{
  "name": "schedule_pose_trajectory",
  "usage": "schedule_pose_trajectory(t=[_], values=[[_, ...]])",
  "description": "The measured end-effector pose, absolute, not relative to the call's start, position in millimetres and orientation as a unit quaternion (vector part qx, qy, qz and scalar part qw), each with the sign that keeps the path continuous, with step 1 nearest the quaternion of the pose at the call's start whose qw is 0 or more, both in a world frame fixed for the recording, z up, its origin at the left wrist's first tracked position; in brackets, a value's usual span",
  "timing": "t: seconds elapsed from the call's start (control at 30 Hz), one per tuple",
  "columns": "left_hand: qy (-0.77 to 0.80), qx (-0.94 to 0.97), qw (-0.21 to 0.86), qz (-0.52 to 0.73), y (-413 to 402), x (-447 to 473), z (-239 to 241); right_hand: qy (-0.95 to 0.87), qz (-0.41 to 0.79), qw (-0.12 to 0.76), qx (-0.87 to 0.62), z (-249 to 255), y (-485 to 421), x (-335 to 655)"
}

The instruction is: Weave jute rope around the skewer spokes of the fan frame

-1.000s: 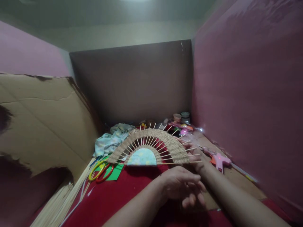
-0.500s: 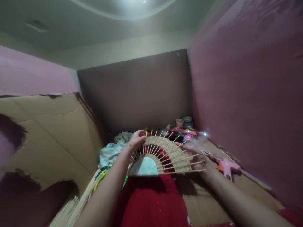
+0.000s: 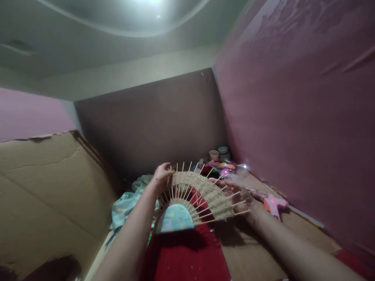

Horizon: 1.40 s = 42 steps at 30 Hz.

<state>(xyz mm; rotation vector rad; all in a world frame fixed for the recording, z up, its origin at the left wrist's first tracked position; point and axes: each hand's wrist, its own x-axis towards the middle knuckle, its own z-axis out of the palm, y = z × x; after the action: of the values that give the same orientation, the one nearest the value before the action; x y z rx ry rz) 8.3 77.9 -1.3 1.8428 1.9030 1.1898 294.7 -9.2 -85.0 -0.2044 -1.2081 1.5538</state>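
A half-round woven hand fan [image 3: 202,186] with thin sticks radiating past its outer band is held up in front of me. Its inner half-disc is covered with pale blue-green patterned fabric [image 3: 175,216]. At the upper left of the outer band, my left hand [image 3: 162,175] pinches the weave, its far fingers hidden. My right hand [image 3: 241,197] supports the right side from behind, fingers stretched along the back among the stick ends. Right of that hand lies a pink hot glue gun [image 3: 275,203] with a small red light.
Crumpled patterned cloth [image 3: 124,205] lies left of the fan. Small tubs [image 3: 223,152] and plastic-wrapped items [image 3: 225,168] stand at the back. Torn cardboard [image 3: 49,195] leans at left. Below are a red surface [image 3: 187,253] and a brown board [image 3: 252,257]. A pink wall [image 3: 299,117] bounds the right.
The view has shifted, so the surroundings appear further left. The fan now tilts slightly, its right side lower, and both hands keep their places on it.
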Motion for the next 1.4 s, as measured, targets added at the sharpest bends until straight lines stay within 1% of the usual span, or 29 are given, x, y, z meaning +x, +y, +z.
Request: schedule_pose_trajectory(t=[0.1,0.2,0.27,0.33,0.4,0.5,0.6,0.7,0.83,0.93,1.03,1.1,1.17,1.2,1.23,1.3,1.33,1.37,1.4], values=[[0.652,0.616,0.081,0.435,61,5,18,-0.510,0.673,0.529,-0.084,-83,-2,309],[0.659,0.609,0.017,0.441,26,7,37,-0.512,0.698,0.493,-0.091,-79,7,328],[0.660,0.623,-0.109,0.406,-2,13,46,-0.518,0.684,0.497,-0.129,-73,11,338],[0.641,0.642,-0.210,0.365,-28,21,49,-0.541,0.621,0.536,-0.185,-63,7,342],[0.628,0.646,-0.258,0.348,-47,27,50,-0.575,0.535,0.577,-0.225,-49,-6,340],[0.622,0.651,-0.278,0.336,-62,29,50,-0.666,0.443,0.541,-0.261,-29,-34,330],[0.619,0.655,-0.274,0.336,-66,27,50,-0.755,0.355,0.461,-0.302,-18,-56,319],[0.606,0.664,-0.256,0.355,-69,25,51,-0.788,0.334,0.406,-0.320,-15,-62,309],[0.593,0.671,-0.242,0.375,-78,22,53,-0.767,0.361,0.385,-0.364,-8,-55,303],[0.591,0.683,-0.201,0.379,-93,24,52,-0.751,0.387,0.389,-0.367,-3,-46,304],[0.601,0.703,-0.146,0.351,-116,28,51,-0.737,0.419,0.404,-0.344,-7,-37,306],[0.608,0.722,-0.078,0.319,-132,26,56,-0.730,0.434,0.407,-0.336,-13,-35,309],[0.586,0.749,0.045,0.306,-141,16,68,-0.723,0.448,0.412,-0.327,-19,-37,311],[0.570,0.749,0.104,0.323,-141,9,76,-0.720,0.452,0.417,-0.321,-21,-38,312],[0.569,0.722,0.115,0.376,-139,0,85,-0.719,0.454,0.422,-0.314,-23,-40,314],[0.576,0.653,0.087,0.485,-124,-16,99,-0.725,0.450,0.426,-0.301,-26,-43,317],[0.567,0.644,0.121,0.500,-113,-21,104,-0.731,0.446,0.424,-0.296,-27,-43,319],[0.546,0.649,0.195,0.492,-100,-24,107,-0.736,0.443,0.421,-0.290,-27,-43,321],[0.525,0.664,0.281,0.453,-88,-24,106,-0.740,0.444,0.417,-0.285,-27,-42,323]])
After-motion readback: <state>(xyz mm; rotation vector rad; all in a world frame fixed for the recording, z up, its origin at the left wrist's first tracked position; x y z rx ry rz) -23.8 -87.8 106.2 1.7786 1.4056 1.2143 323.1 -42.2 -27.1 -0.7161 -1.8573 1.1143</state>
